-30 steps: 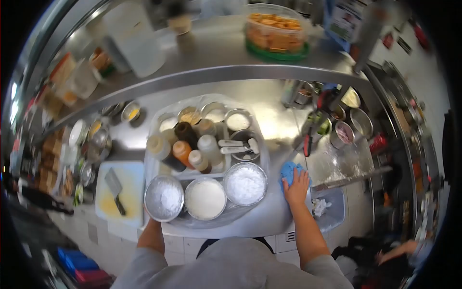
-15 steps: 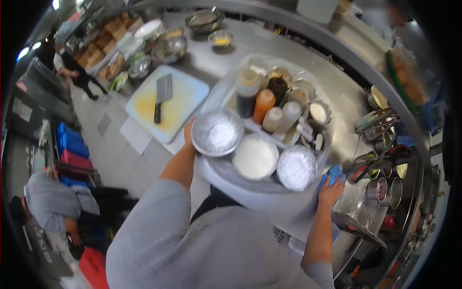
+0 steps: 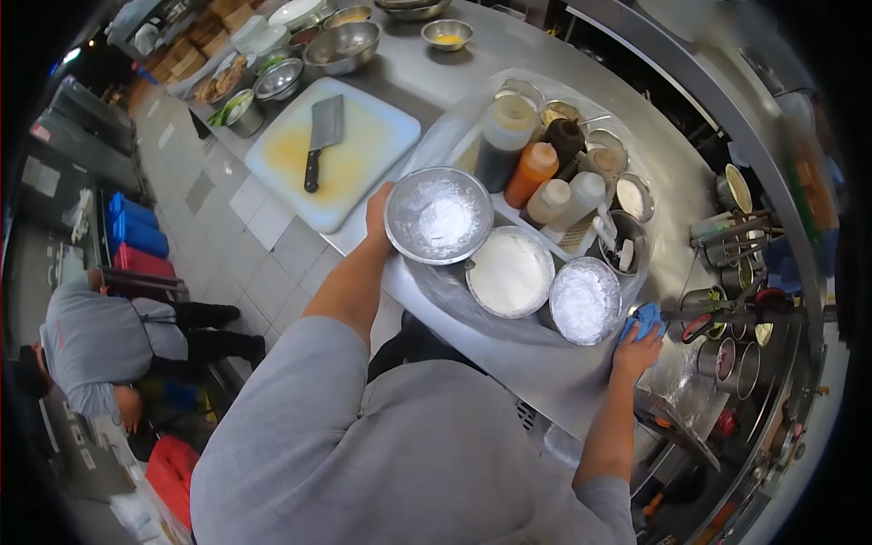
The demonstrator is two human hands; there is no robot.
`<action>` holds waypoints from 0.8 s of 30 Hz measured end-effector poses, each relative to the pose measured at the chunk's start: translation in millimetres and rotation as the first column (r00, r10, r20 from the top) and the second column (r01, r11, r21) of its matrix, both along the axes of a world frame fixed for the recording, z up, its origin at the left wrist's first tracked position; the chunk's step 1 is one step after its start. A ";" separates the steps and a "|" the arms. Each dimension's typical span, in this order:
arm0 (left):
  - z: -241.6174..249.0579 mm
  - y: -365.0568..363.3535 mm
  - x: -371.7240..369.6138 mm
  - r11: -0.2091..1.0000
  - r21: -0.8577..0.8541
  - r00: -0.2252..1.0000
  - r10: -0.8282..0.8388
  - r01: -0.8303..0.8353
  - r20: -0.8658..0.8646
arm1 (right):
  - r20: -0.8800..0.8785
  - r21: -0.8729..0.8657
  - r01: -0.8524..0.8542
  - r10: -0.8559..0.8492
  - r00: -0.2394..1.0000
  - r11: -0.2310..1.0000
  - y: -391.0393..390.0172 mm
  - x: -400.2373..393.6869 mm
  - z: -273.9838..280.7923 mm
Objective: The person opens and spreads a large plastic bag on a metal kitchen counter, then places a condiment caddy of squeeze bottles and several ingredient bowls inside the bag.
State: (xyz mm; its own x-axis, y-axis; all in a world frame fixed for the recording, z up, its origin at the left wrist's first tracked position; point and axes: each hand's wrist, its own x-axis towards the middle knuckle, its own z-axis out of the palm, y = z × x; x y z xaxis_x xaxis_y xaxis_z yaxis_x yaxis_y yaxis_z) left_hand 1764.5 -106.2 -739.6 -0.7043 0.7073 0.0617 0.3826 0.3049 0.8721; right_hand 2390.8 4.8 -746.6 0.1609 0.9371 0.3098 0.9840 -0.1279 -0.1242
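Note:
My left hand (image 3: 378, 216) grips the left side of a metal bowl (image 3: 438, 216) holding white powder. My right hand (image 3: 639, 350) is closed on a blue cloth (image 3: 646, 325) at the counter's right side. Two more containers of white powder, a middle one (image 3: 510, 272) and a right one (image 3: 586, 302), stand beside the bowl. Behind them a plastic-lined tray holds squeeze bottles, among them an orange one (image 3: 531, 175) and a dark one (image 3: 507, 133), and small metal bowls.
A cleaver (image 3: 325, 136) lies on a white cutting board (image 3: 263, 163) at the left. Metal bowls (image 3: 342, 47) stand beyond it. Pots (image 3: 747, 368) and utensils are at the right. Another person (image 3: 109, 336) bends at the far left.
The view has shifted, so the counter items appear further right and higher. The person standing in the left background is out of sight. Both hands keep their holds.

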 end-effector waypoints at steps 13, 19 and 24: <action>104.5 123.2 -44.6 0.974 -0.026 0.858 -0.209 0.223 -0.469 | -0.114 0.059 0.147 -0.139 0.984 0.987 -148.7 -86.9 -1.8; 100.2 308.8 -36.1 0.799 -0.202 0.518 -0.536 0.567 -0.667 | -0.078 -0.009 0.355 -0.355 0.932 0.935 -210.8 -211.0 3.0; 20.6 440.2 -48.3 0.727 -0.287 0.553 -0.669 0.623 -0.496 | -0.048 0.004 0.460 -0.459 0.887 0.888 -213.4 -250.9 2.0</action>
